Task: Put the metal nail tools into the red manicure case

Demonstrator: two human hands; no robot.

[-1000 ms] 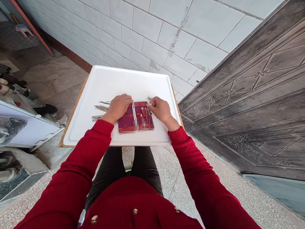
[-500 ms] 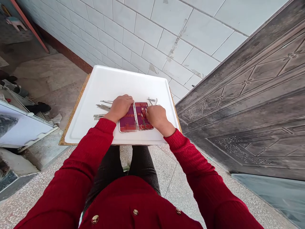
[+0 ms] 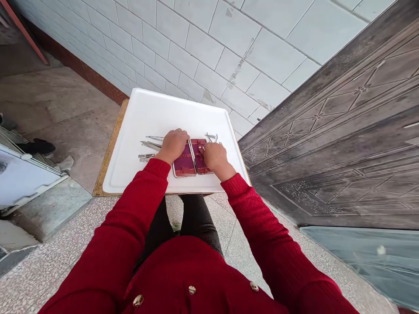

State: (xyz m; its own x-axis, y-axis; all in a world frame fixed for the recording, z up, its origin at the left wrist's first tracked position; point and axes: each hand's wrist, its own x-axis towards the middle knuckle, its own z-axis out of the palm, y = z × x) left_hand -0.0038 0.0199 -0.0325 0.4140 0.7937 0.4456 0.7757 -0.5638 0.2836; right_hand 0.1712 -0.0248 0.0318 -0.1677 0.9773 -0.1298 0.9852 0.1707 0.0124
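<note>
A manicure case (image 3: 184,165) lies spread out on a white tray (image 3: 126,174), its dark red and purple lining with small loops facing up. My left hand (image 3: 175,145) holds the case at its upper left part, the fingers curled over the top edge. Over the right half of the case is my right hand (image 3: 216,158), closed, with its fingertips at a red strap. Beside these fingertips a pair of small scissors (image 3: 202,163) lies in the case, partly covered. Whatever the right fingers pinch is hidden.
Left of the case lie nail clippers (image 3: 146,157) and several slim metal tools (image 3: 150,145). Cuticle nippers (image 3: 211,137) lie beyond my right hand. The tray rests on a wooden board (image 3: 111,144). A tiled wall (image 3: 203,43) stands behind, a carved dark panel (image 3: 310,131) at right.
The view has shifted slightly, so the tray's contents appear a little farther right. My right hand now covers more of the scissors. The left hand keeps its place on the case.
</note>
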